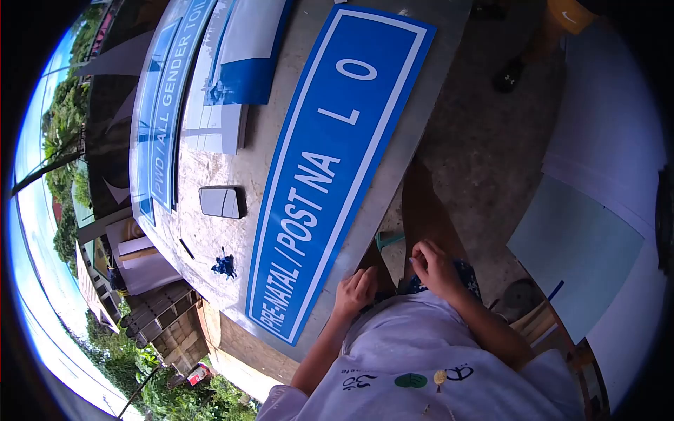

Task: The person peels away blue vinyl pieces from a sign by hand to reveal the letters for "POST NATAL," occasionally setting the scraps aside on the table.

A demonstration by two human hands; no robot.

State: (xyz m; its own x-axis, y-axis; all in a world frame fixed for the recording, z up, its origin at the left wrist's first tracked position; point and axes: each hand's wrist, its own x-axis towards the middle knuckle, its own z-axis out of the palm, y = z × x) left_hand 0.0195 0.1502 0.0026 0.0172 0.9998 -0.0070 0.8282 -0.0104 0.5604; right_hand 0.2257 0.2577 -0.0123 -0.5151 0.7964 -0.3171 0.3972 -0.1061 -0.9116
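Note:
My left hand (357, 290) is closed with bent fingers at the table's near edge, close to the lower end of a long blue sign (319, 182). White letters on the sign read "PRE-NATAL / POST NA L O" inside a white border. Over my lap, my right hand (435, 270) is curled, thumb near the bent fingers. Whatever either hand may hold is too small or hidden to make out. A crumpled dark blue scrap (223, 266) lies beyond the sign, with a phone (220, 202) farther up the table.
Another blue sign (172, 105) reading "PWD / ALL GENDER TOIL" lies along the table's far edge. Blue and white sheets (242, 67) are stacked beside it. A thin dark stick (186, 248) lies near the phone. Large pale panels (579, 245) stand at right; a person's shoe (508, 75) shows beyond the table.

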